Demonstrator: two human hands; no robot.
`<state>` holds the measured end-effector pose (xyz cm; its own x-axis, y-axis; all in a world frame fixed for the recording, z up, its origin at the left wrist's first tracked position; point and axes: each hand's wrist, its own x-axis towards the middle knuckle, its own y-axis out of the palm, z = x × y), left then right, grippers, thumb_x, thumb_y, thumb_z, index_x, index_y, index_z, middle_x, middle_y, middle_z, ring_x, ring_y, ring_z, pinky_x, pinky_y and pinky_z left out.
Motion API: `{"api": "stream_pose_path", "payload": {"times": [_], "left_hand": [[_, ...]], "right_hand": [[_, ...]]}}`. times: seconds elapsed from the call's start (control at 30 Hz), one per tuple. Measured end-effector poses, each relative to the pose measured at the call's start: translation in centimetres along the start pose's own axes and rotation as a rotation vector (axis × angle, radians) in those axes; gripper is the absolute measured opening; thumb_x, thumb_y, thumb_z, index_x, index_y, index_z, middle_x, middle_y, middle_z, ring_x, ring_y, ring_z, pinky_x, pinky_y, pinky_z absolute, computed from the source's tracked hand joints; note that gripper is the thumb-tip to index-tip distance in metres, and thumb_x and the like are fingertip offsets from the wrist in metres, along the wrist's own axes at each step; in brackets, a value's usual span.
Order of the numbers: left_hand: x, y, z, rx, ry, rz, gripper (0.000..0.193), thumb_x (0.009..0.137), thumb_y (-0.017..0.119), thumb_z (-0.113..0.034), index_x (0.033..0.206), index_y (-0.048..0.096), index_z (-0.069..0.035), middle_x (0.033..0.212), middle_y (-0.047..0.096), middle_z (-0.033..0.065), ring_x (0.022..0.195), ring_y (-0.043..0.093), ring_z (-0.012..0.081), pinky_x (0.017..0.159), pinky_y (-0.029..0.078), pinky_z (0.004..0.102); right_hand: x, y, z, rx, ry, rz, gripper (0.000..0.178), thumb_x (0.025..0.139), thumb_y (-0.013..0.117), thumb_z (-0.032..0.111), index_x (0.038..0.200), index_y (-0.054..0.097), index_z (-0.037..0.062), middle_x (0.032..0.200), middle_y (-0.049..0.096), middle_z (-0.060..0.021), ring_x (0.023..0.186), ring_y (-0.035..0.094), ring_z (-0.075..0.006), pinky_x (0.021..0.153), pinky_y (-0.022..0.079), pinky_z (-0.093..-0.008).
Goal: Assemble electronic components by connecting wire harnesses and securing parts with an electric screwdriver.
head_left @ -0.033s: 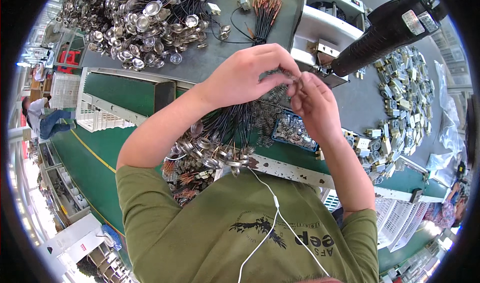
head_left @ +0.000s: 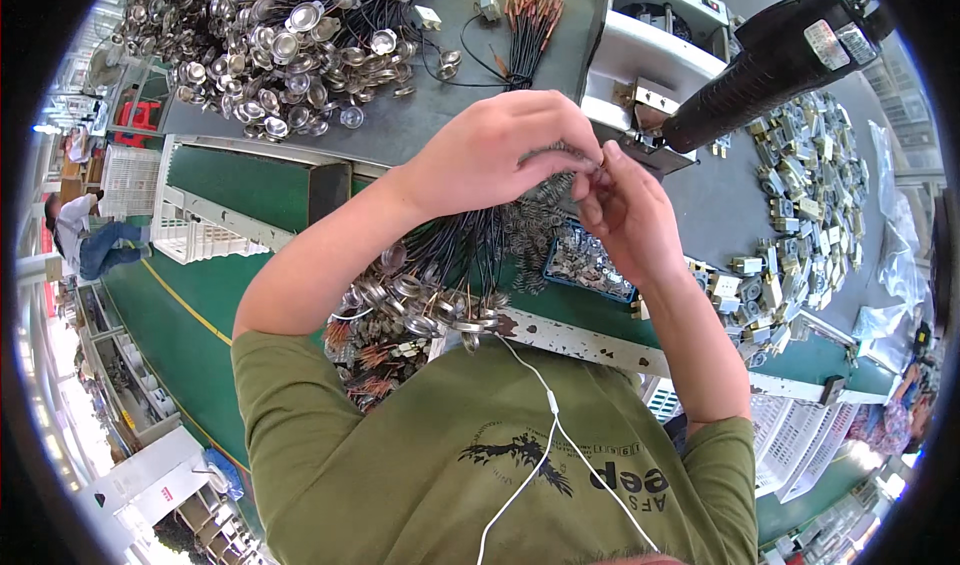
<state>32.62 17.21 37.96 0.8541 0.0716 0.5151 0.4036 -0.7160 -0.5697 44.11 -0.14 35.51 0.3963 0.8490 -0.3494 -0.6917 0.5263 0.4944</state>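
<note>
My left hand (head_left: 505, 150) and my right hand (head_left: 640, 210) are up close together, with their fingertips meeting. The fingers are bent in like a pinch. I can't tell if they are grasping something, because that spot is too small and hidden to see well.

Just on the near side of my hands is a messy heap of springs (head_left: 533, 227). Right beside it, on the right, is a blue tray (head_left: 588, 289) full of tiny metal bits (head_left: 585, 260). My right hand hides part of that tray. To the left of the springs lie lots of black wires (head_left: 470, 250), with round metal caps (head_left: 405, 300) at their near ends.

On the far left of the grey worktop (head_left: 390, 130) sits a big pile of shiny round caps (head_left: 290, 50) with black wires too. In the far middle, a bunch of wires with orange ends (head_left: 532, 20) lies near two little pale blocks. A metal machine (head_left: 655, 50) stands far and to the right of my hands, and a fat black tool (head_left: 750, 70) slants down to it. Farther right is a big spread of small grey and yellowish blocks (head_left: 815, 190), with a clear plastic bag (head_left: 892, 275) past them.
</note>
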Motion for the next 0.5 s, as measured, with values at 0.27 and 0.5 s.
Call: {"api": "stream_pose_path", "payload": {"times": [0.27,0.5], "left_hand": [[0.2,-0.6,-1.0,0.360,0.378,0.134,0.024,0.086,0.076,-0.013,0.109,0.072,-0.015,0.103,0.071,0.0007,0.091,0.068,0.0246,0.081,0.052,0.0353],[-0.2,0.3,-0.8,-0.068,-0.182,-0.002,0.040,0.086,0.075,0.001,0.125,0.066,-0.006,0.107,0.073,0.0099,0.094,0.071,0.0181,0.083,0.059,0.0319]], "right_hand": [[0.2,-1.6,0.6,0.172,0.128,0.096,0.026,0.105,0.054,0.034,0.102,0.056,0.0081,0.084,0.056,-0.0012,0.068,0.050,-0.0108,0.059,0.039,-0.0256],[-0.4,0.6,-0.2,-0.056,-0.217,-0.031,0.026,0.101,0.065,0.012,0.123,0.058,0.0014,0.091,0.059,0.0008,0.076,0.053,-0.0066,0.064,0.042,-0.0226]]}}
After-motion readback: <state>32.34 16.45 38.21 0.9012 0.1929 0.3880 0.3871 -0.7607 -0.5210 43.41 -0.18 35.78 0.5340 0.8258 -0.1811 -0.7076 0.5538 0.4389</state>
